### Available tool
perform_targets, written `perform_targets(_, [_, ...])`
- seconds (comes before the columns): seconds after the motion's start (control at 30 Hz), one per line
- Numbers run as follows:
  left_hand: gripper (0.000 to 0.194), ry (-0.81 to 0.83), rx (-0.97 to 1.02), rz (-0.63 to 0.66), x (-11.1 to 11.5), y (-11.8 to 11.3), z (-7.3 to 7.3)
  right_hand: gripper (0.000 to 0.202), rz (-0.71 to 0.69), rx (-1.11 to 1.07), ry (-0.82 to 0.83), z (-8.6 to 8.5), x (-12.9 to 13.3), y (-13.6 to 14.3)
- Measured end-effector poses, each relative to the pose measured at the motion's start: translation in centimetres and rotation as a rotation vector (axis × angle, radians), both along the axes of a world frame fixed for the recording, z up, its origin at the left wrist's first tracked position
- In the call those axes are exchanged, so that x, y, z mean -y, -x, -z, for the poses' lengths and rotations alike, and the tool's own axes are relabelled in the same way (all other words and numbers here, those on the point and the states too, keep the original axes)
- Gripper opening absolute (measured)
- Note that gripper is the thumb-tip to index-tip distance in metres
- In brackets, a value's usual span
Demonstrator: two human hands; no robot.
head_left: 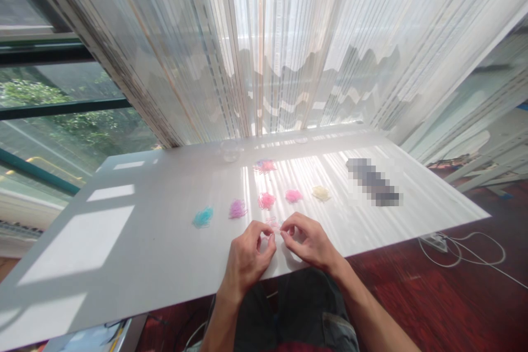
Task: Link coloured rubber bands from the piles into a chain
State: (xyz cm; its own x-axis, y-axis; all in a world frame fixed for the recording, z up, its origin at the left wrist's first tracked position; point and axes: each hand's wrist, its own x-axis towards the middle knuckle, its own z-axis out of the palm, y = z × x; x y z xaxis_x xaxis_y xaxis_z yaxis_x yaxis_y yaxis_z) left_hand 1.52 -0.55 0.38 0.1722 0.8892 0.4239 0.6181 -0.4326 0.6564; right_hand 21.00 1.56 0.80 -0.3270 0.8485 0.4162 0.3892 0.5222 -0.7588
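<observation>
My left hand (252, 251) and my right hand (308, 239) meet near the table's front edge, both pinched at the fingertips. Between them is a thin pale pink piece (277, 232), too small to tell its exact kind. Just beyond my fingertips lies a small pink bunch (271, 221), partly hidden. Farther back, small thin looped pieces are sorted by colour: a teal pile (203, 217), a purple pile (237, 209), a coral-red pile (266, 201), a bright pink pile (293, 196) and a cream pile (320, 193). Behind them sits a mixed-colour pile (265, 165).
The white table (157, 242) carries a clear glass container (231, 151) at the back and a dark, pixelated object (374, 182) on the right. A sheer striped curtain (264, 55) hangs behind. White cables (466, 253) lie on the red-brown floor at right.
</observation>
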Motion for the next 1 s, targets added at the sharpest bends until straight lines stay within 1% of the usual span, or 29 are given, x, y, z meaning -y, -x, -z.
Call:
perform_targets(0.3, [0.006, 0.017, -0.005, -0.011, 0.0, -0.1, -0.3, 0.006, 0.025, 0.014, 0.021, 0.1, 0.0, 0.1])
perform_targets(0.57, [0.006, 0.034, 0.024, -0.007, 0.0, 0.0, 0.1, 0.007, 0.04, 0.018, 0.007, 0.0, 0.0, 0.0])
perform_targets(0.73, [0.006, 0.015, 0.025, -0.006, -0.1, 0.1, 0.2, 0.008, 0.11, -0.028, 0.038, -0.3, -0.1, 0.0])
perform_targets(0.87, [0.005, 0.008, 0.036, 0.006, -0.1, 0.1, 0.1, 0.012, 0.148, -0.032, 0.059, -0.9, -0.3, -1.0])
perform_targets(1.0, [0.005, 0.003, 0.049, 0.001, 0.0, 0.2, 0.2, 0.013, 0.209, 0.014, 0.056, -1.7, -1.0, -3.3])
